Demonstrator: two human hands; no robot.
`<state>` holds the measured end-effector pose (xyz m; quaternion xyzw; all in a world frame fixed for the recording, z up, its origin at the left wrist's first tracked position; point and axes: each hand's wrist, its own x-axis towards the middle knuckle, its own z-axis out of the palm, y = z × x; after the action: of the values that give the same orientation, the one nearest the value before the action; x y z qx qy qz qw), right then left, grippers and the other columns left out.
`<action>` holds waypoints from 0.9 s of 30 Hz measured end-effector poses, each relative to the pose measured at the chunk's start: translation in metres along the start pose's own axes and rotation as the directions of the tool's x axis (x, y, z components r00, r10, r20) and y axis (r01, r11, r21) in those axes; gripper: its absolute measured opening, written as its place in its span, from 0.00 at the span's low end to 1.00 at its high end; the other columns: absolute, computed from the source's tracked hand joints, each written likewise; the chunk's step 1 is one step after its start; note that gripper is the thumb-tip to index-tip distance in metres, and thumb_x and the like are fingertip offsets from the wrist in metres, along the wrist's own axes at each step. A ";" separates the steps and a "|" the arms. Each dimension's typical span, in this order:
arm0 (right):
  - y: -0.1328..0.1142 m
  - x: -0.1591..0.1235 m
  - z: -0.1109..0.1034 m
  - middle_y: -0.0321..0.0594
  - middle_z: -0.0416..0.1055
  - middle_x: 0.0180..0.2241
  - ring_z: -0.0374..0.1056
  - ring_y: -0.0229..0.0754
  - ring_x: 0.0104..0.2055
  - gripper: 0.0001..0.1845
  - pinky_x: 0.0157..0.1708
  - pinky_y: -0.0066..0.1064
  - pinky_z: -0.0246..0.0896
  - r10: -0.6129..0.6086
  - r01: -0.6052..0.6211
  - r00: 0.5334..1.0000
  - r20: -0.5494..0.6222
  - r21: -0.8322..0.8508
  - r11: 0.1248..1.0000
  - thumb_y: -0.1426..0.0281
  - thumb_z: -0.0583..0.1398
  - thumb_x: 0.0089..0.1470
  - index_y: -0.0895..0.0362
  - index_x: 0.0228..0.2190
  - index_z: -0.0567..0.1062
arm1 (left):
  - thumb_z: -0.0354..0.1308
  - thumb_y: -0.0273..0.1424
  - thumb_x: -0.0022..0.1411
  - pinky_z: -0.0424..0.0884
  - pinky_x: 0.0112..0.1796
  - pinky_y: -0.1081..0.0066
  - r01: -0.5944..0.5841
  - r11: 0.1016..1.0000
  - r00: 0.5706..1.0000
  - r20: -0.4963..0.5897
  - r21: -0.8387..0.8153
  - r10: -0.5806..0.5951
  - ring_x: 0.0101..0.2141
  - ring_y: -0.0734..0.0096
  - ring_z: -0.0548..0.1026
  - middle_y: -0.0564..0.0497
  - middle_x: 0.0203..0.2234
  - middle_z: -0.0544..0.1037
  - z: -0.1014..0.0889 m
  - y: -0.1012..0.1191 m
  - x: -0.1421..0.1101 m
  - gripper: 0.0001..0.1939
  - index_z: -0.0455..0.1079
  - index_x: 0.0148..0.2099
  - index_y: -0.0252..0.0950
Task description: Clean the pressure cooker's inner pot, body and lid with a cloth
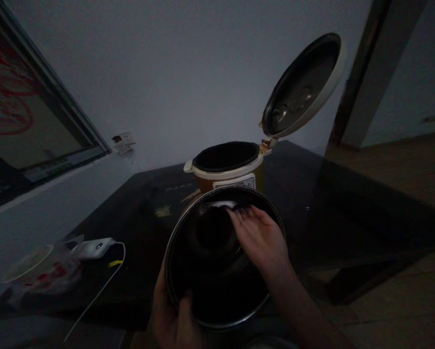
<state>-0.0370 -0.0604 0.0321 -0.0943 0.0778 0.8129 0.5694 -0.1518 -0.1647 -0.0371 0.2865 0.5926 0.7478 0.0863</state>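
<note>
A round black inner pot (217, 286) with a thin bright rim is tilted so that its dark inside faces me. My left hand (176, 320) grips the lower left of its rim, thumb over the edge and fingers behind. Inside the pot, the fingers of my right hand (259, 237) are drawn together near the upper wall. A small white patch (223, 204) shows at their tips; whether it is a tissue or a gleam I cannot tell. Just beyond the pot stands an electric cooker (225, 173), its lid (304, 85) raised on the right-hand hinge.
Everything stands on a dark table (348, 213) against a pale wall. At the left lie a bowl-like container in a plastic bag (46, 271) and a white power strip (96, 248) with its cable (101, 291). A wall socket (123, 142) is behind.
</note>
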 end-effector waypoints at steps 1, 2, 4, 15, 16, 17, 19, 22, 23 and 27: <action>-0.003 -0.003 -0.002 0.36 0.74 0.28 0.74 0.36 0.36 0.16 0.52 0.35 0.68 -0.025 0.025 0.999 -0.029 0.010 1.000 0.77 0.45 0.60 0.57 0.32 0.71 | 0.61 0.28 0.50 0.63 0.57 0.53 0.012 1.000 1.000 -0.023 -0.015 -0.012 0.54 0.55 0.70 0.53 0.50 0.77 0.001 0.000 0.000 0.25 0.73 0.52 0.44; -0.005 -0.006 -0.005 0.37 0.75 0.29 0.74 0.36 0.37 0.17 0.53 0.35 0.67 -0.045 0.046 0.997 -0.055 0.014 0.999 0.77 0.44 0.61 0.57 0.35 0.71 | 0.61 0.28 0.49 0.64 0.57 0.53 0.023 0.999 0.999 -0.045 -0.035 -0.024 0.53 0.54 0.71 0.53 0.49 0.77 0.002 -0.001 -0.001 0.25 0.74 0.52 0.43; -0.009 -0.012 -0.009 0.37 0.76 0.31 0.74 0.36 0.40 0.19 0.54 0.34 0.66 -0.072 0.074 0.993 -0.093 0.018 0.997 0.77 0.43 0.61 0.58 0.39 0.72 | 0.61 0.27 0.48 0.64 0.56 0.53 0.040 0.997 0.996 -0.076 -0.073 -0.045 0.53 0.54 0.71 0.53 0.49 0.77 0.003 0.000 -0.001 0.26 0.74 0.51 0.43; -0.013 -0.017 0.005 0.38 0.76 0.31 0.75 0.36 0.39 0.18 0.44 0.30 0.72 -0.039 0.034 0.997 -0.071 -0.066 0.997 0.76 0.43 0.63 0.58 0.37 0.71 | 0.61 0.26 0.46 0.54 0.61 0.47 0.097 0.992 0.987 -0.121 -0.085 -0.107 0.52 0.55 0.71 0.55 0.46 0.78 0.006 0.003 0.003 0.25 0.75 0.49 0.44; -0.011 -0.016 0.009 0.37 0.76 0.30 0.75 0.36 0.38 0.18 0.43 0.30 0.72 -0.012 0.008 0.999 -0.048 -0.093 0.996 0.76 0.43 0.63 0.57 0.35 0.71 | 0.61 0.26 0.46 0.54 0.60 0.46 0.107 0.991 0.987 -0.113 -0.086 -0.116 0.53 0.55 0.71 0.55 0.46 0.78 0.006 0.004 0.002 0.26 0.75 0.50 0.45; -0.008 -0.014 0.012 0.37 0.75 0.30 0.75 0.36 0.38 0.17 0.41 0.29 0.72 0.024 -0.026 1.000 -0.019 -0.124 0.992 0.76 0.44 0.62 0.56 0.33 0.71 | 0.61 0.26 0.45 0.54 0.60 0.46 0.114 0.990 0.987 -0.101 -0.082 -0.123 0.53 0.54 0.70 0.55 0.47 0.78 0.007 0.005 0.002 0.26 0.74 0.50 0.45; 0.001 -0.013 0.017 0.36 0.75 0.29 0.74 0.36 0.36 0.14 0.39 0.30 0.72 0.105 -0.093 0.993 0.053 -0.193 0.977 0.78 0.47 0.60 0.55 0.29 0.70 | 0.61 0.26 0.46 0.55 0.60 0.46 0.103 0.992 0.991 -0.077 -0.069 -0.108 0.54 0.52 0.69 0.54 0.48 0.77 0.006 0.005 0.000 0.27 0.74 0.51 0.45; 0.020 -0.014 0.017 0.32 0.75 0.31 0.72 0.36 0.35 0.12 0.38 0.31 0.71 0.192 -0.129 0.965 0.176 -0.318 0.939 0.82 0.53 0.53 0.55 0.30 0.71 | 0.61 0.28 0.46 0.55 0.60 0.46 0.066 0.998 0.996 -0.057 -0.024 -0.067 0.55 0.51 0.69 0.53 0.49 0.77 0.005 0.003 0.000 0.26 0.74 0.50 0.44; 0.028 -0.016 0.015 0.32 0.76 0.33 0.72 0.36 0.36 0.13 0.40 0.31 0.70 0.211 -0.121 0.954 0.213 -0.369 0.921 0.82 0.54 0.51 0.54 0.34 0.72 | 0.61 0.28 0.46 0.56 0.60 0.46 0.066 0.998 0.997 -0.047 -0.018 -0.067 0.55 0.50 0.69 0.53 0.49 0.77 0.004 0.002 0.000 0.26 0.74 0.50 0.44; 0.058 -0.023 -0.003 0.35 0.76 0.45 0.70 0.38 0.48 0.26 0.55 0.38 0.60 0.247 -0.040 0.926 0.284 -0.579 0.814 0.77 0.60 0.50 0.52 0.52 0.70 | 0.60 0.29 0.47 0.64 0.56 0.48 0.074 0.997 0.997 -0.003 -0.025 -0.074 0.53 0.50 0.72 0.51 0.49 0.77 0.002 0.000 0.003 0.26 0.73 0.51 0.43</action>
<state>-0.0834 -0.1020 0.0357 -0.1074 -0.2601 0.8440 0.4565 -0.1536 -0.1616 -0.0357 0.2620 0.5935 0.7520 0.1164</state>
